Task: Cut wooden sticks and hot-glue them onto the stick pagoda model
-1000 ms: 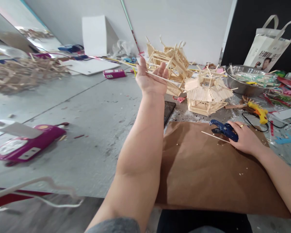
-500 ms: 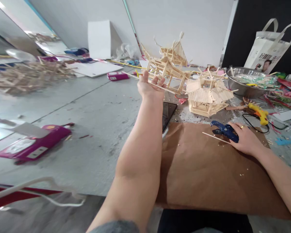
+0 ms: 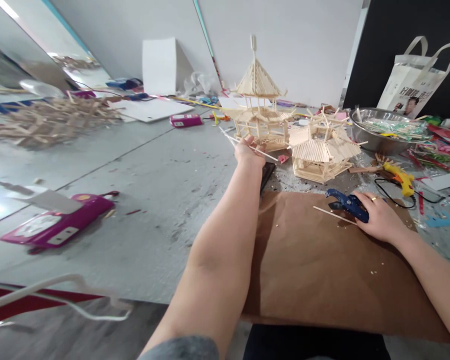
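At one o'clock, saw left hand at foot of tall stick pavilion, upright, with thin stick across fingers; with fingertips partly hidden, could not tell whether clamped or apart. Between two and three o'clock, noted shorter stick pavilion just beside. Toward four o'clock, clamped right hand around blue cutter over brown paper, near second stick.
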Available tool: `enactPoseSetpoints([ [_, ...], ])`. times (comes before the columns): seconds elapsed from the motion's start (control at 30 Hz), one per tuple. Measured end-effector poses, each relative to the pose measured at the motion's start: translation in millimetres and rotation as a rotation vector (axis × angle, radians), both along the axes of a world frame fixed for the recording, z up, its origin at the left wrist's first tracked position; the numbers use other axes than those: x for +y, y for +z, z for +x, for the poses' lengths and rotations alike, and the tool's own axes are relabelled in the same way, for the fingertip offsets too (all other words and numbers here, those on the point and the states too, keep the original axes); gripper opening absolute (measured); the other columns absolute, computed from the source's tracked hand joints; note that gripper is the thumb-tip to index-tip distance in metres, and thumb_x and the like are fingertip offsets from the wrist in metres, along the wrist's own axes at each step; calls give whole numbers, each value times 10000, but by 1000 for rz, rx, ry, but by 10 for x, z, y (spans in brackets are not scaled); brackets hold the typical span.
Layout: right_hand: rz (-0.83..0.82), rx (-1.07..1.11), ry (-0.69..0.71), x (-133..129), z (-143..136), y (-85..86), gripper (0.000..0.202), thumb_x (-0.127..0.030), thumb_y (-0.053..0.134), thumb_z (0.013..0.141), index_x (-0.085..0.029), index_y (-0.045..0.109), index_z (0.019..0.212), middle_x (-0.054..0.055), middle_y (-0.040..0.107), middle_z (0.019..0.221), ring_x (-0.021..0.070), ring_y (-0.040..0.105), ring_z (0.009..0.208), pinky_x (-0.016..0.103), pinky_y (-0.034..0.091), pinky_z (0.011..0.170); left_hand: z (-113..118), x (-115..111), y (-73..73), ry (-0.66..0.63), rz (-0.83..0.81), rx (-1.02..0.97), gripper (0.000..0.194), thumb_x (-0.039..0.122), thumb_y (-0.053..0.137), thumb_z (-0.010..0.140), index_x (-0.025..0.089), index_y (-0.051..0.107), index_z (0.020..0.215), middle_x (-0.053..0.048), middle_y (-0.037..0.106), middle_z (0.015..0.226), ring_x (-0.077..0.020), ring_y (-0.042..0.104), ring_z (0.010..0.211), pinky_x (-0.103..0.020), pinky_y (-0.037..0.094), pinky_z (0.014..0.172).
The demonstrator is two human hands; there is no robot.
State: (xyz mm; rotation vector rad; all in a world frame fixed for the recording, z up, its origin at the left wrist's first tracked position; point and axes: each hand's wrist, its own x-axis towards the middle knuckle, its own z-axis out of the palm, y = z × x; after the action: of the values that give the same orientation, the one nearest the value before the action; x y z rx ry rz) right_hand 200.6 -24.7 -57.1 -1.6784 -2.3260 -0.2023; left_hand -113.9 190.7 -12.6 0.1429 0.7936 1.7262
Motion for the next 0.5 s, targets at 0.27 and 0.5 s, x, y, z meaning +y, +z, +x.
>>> enactPoseSetpoints([
  [0.27,9,3,2,-3,-8,1,590,-294,531,730,-89,465,1279,174,540,1178,291,548,1048,408,433,948,81,-14,-158,-76,-115,-2,314,281,285,909,179,485,690,19,452,538,-117,481,426,-260,432,513],
  [0.5,11,-5,-1,-1,0,-8,591,-294,530,732,-84,468,1281,176,539,1177,292,549,1044,409,434,945,110,28,-163,23,-117,-4,256,306,323,901,186,511,776,-8,512,674,-96,500,476,-225,457,513],
])
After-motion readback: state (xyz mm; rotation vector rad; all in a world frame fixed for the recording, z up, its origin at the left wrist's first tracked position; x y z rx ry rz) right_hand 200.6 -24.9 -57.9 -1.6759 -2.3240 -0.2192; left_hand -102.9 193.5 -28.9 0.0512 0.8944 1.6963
